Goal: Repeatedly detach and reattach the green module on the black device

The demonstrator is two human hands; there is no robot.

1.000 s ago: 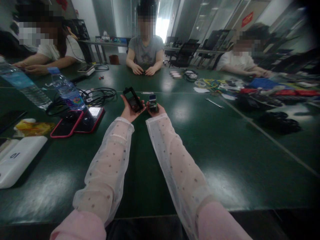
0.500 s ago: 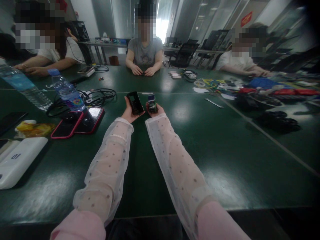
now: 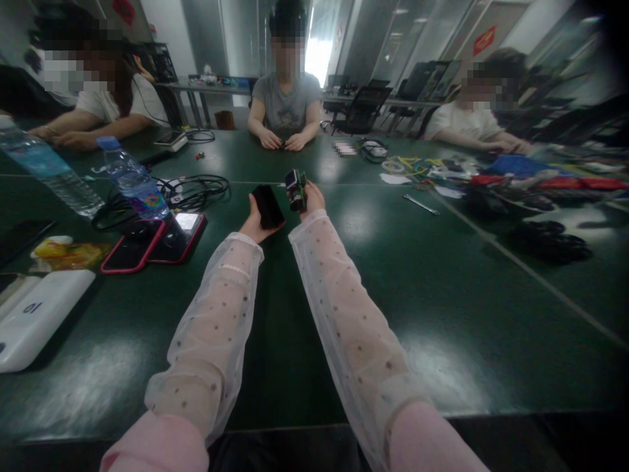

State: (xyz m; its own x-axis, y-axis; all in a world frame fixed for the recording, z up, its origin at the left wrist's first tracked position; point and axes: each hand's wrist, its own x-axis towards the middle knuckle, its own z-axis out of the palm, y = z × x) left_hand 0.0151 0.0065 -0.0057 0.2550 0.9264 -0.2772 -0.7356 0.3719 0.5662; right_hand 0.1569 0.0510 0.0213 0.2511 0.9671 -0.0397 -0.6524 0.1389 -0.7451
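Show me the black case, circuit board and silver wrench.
Black case [image 3: 268, 207], head view, middle of its body.
Circuit board [image 3: 295, 191], head view, middle of component side.
Silver wrench [image 3: 420, 204], head view, middle of its shaft.

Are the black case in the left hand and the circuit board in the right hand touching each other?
Apart. The head view shows a strip of green table between the black case and the circuit board.

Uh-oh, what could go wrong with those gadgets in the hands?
The little circuit board in the right hand looks bare, so it might break if dropped on the table. The black case in the left hand is close by and might bump it. A blue-capped bottle stands near the phones; a knock could tip it onto them.
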